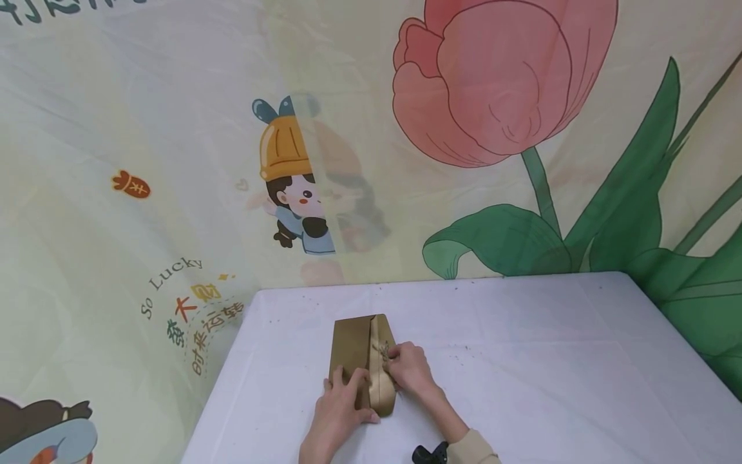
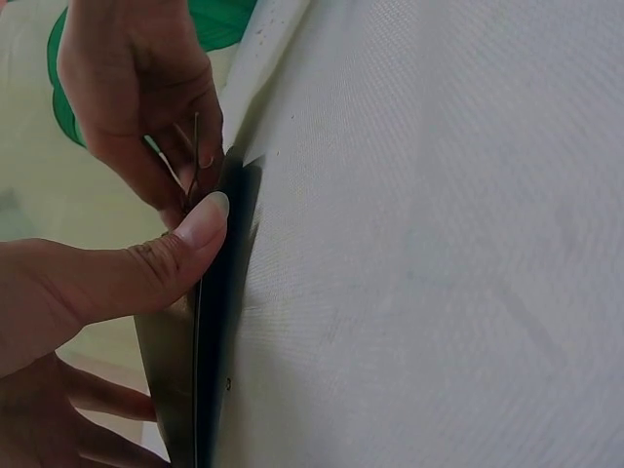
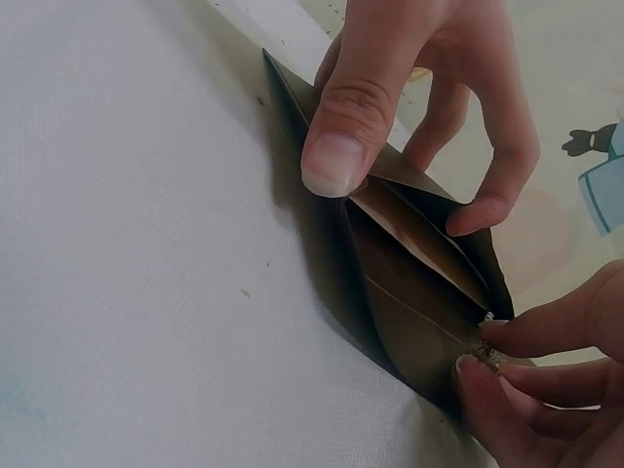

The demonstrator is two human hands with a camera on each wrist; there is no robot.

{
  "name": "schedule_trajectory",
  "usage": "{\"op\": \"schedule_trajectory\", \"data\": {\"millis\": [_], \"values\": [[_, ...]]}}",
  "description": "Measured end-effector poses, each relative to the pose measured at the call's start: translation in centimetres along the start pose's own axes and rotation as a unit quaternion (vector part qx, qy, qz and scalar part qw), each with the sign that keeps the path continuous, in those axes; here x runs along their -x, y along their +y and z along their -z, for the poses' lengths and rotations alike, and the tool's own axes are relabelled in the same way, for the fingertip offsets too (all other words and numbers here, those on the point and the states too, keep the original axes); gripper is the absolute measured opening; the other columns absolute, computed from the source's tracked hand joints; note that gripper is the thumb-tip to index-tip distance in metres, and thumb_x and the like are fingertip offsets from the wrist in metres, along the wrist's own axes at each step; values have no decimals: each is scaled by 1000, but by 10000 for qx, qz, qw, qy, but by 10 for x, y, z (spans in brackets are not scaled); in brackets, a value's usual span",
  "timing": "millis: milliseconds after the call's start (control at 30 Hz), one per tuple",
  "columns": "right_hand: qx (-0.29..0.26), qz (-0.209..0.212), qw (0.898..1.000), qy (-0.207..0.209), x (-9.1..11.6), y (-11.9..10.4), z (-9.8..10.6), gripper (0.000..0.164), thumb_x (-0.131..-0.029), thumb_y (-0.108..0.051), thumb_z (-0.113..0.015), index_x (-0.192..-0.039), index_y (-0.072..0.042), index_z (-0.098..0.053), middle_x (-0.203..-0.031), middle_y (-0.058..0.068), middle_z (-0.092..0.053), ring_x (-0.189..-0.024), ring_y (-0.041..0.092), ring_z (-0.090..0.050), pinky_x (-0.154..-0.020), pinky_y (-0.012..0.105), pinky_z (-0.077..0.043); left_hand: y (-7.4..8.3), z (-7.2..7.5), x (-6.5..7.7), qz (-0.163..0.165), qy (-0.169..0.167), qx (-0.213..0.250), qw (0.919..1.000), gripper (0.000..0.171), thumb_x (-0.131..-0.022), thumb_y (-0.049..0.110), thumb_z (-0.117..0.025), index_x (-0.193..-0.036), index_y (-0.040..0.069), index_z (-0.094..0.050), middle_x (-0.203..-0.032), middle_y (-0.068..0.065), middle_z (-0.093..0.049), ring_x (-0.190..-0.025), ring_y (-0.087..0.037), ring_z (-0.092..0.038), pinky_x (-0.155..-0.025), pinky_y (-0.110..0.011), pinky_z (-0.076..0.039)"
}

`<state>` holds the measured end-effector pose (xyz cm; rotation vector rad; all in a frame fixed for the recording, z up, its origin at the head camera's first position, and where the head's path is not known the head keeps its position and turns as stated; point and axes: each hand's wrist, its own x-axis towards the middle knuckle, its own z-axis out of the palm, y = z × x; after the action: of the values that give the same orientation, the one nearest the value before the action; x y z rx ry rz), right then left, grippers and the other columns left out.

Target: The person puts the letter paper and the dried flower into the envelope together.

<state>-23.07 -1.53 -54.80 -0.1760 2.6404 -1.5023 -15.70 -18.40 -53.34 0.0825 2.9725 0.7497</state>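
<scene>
A brown paper envelope (image 1: 351,341) lies on the white-covered table, its flap folded out on the right. My left hand (image 1: 339,412) holds its near part, thumb at the near edge and the other fingers spread over the face. In the right wrist view the envelope's mouth gapes between that thumb and a finger, and a lighter paper layer (image 3: 419,234) shows inside. At the flap, my right hand (image 1: 413,370) pinches a small dried sprig (image 3: 487,356) between thumb and fingertips. A thin stem or string (image 2: 196,146) sticks up by those fingers in the left wrist view.
The white cloth (image 1: 522,361) covers the table, with small dark crumbs scattered on it. Behind the table hangs a printed backdrop (image 1: 359,129) with a large tulip and cartoon figures. A black device (image 1: 430,454) sits by the right sleeve.
</scene>
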Motion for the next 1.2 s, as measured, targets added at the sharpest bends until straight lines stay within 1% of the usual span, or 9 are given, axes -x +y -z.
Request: {"op": "schedule_trajectory", "data": {"millis": [33,133,300,567,667,833,900,1033,1200], "values": [[1,14,10000,-12,0,-1,-1,14,-82,-1,-73,-95,3,-76,-69,9,-71,-36,2,-48,-41,22,-43,0,0,0,-14,22,-15,10000,69,-67,38,-93,-124,23,-57,-144,-41,-42,-124,-75,-41,-79,-70,-50],[16,59,10000,8,1,-2,-2,19,-81,-1,-74,-99,5,-76,-71,10,-73,-36,2,-49,-42,23,-44,0,1,1,-43,50,-36,10000,68,-67,38,-93,-123,23,-57,-144,-41,-42,-123,-74,-43,-78,-69,-51],[82,43,9999,47,0,-5,-6,17,-80,-2,-76,-96,4,-77,-75,11,-74,-41,4,-53,-45,25,-46,-1,0,1,-43,70,-42,10000,68,-67,39,-93,-123,24,-56,-144,-40,-43,-123,-70,-45,-77,-68,-51],[-165,103,9998,-96,-1,-10,-15,23,-82,-3,-76,-103,7,-76,-80,17,-75,-37,1,-49,-40,24,-46,-1,-1,0,-23,32,-30,10000,69,-68,39,-93,-125,23,-57,-144,-39,-42,-123,-67,-46,-76,-68,-51],[-201,178,9996,-100,-2,-10,-18,24,-82,-4,-77,-104,7,-75,-80,15,-75,-38,1,-50,-40,23,-46,-1,-1,0,-37,42,-43,10000,70,-68,39,-93,-126,23,-57,-144,-40,-42,-123,-67,-46,-76,-69,-50],[-442,336,9982,-240,-3,-8,-24,26,-82,2,-71,-108,9,-72,-67,7,-70,-38,2,-50,-40,22,-46,-1,-1,1,-27,42,-59,10000,72,-68,39,-93,-128,22,-57,-145,-39,-42,-124,-67,-46,-76,-69,-51],[-641,366,9966,-374,-3,-7,-26,31,-82,6,-67,-112,11,-70,-67,5,-69,-40,3,-53,-41,24,-48,-1,-1,1,-44,64,-81,9999,72,-68,39,-93,-128,22,-57,-145,-39,-42,-124,-67,-46,-75,-68,-51],[-946,484,9929,-544,-4,-6,-28,38,-81,11,-62,-118,15,-65,-77,11,-73,-44,8,-59,-43,26,-52,-2,-2,1,-95,126,-108,9998,71,-67,40,-93,-127,22,-58,-145,-39,-42,-124,-66,-47,-74,-67,-51],[-1129,619,9895,-649,-4,-4,-28,36,-84,12,-60,-120,17,-63,-84,17,-74,-51,20,-68,-48,26,-55,-2,-1,1,-104,118,-98,9998,71,-68,39,-93,-127,22,-58,-145,-39,-42,-124,-69,-46,-75,-68,-51]]}}
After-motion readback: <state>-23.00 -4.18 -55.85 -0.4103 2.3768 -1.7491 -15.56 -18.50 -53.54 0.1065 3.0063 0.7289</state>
